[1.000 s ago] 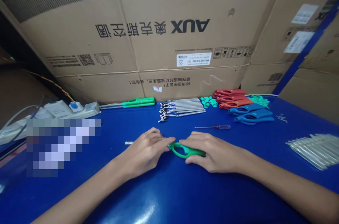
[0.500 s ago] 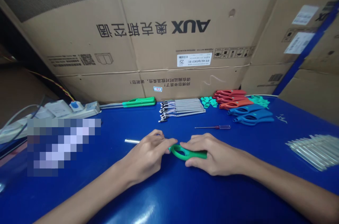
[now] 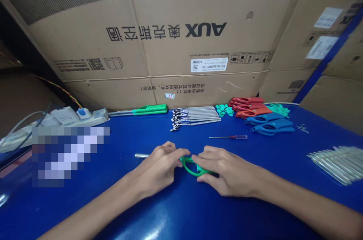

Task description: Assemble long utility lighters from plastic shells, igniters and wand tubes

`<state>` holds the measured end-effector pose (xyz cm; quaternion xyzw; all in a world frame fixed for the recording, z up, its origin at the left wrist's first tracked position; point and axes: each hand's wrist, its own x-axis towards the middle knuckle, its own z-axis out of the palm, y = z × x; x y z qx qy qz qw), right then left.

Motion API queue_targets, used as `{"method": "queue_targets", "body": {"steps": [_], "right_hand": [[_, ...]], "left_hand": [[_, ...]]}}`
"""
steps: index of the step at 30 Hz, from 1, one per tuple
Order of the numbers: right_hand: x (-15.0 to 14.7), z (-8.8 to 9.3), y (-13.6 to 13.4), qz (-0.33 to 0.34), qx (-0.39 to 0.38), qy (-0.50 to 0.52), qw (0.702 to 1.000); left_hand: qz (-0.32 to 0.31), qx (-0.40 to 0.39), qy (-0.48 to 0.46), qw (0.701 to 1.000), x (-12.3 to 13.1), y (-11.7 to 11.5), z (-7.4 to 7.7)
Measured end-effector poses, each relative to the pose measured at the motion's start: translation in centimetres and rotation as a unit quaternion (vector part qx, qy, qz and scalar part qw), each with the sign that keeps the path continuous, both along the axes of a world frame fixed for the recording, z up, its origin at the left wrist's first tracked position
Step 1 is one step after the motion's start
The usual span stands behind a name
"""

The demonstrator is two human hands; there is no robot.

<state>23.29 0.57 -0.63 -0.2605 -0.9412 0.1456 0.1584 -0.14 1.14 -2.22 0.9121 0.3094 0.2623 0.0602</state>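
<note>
At the left, a white power strip (image 3: 98, 117) is set on the blue table (image 3: 181, 209), and farther right a silver tube (image 3: 141, 155) is held in the curled left hand (image 3: 164, 164), its far end left protruding. A looped green handle (image 3: 197, 173) is kept between the hands near the table's middle, its rear clamped in the right hand (image 3: 224, 168); beyond, a screwdriver (image 3: 239, 137), blue handles (image 3: 272, 126) and a row of shiny tubes (image 3: 337, 164) are laid out.
</note>
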Motion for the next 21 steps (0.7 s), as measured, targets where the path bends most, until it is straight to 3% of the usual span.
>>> {"method": "queue_targets", "body": {"steps": [8, 13, 16, 21], "right_hand": [[0.0, -0.7, 0.5, 0.012, 0.103, -0.029, 0.994], [0.7, -1.2, 1.8, 0.008, 0.152, -0.010, 0.988], [1.1, -1.0, 2.4, -0.007, 0.139, -0.004, 0.990], [1.3, -0.2, 2.5, -0.102, 0.068, -0.042, 0.992]], "left_hand": [[-0.001, -0.011, 0.005, 1.000, -0.2, 0.6, -0.2], [0.012, 0.052, 0.010, 0.999, -0.2, 1.1, -0.1], [0.002, 0.119, 0.025, 0.993, -0.3, 1.3, 0.1], [0.000, 0.155, 0.053, 0.987, -0.8, 1.6, 0.7]]}}
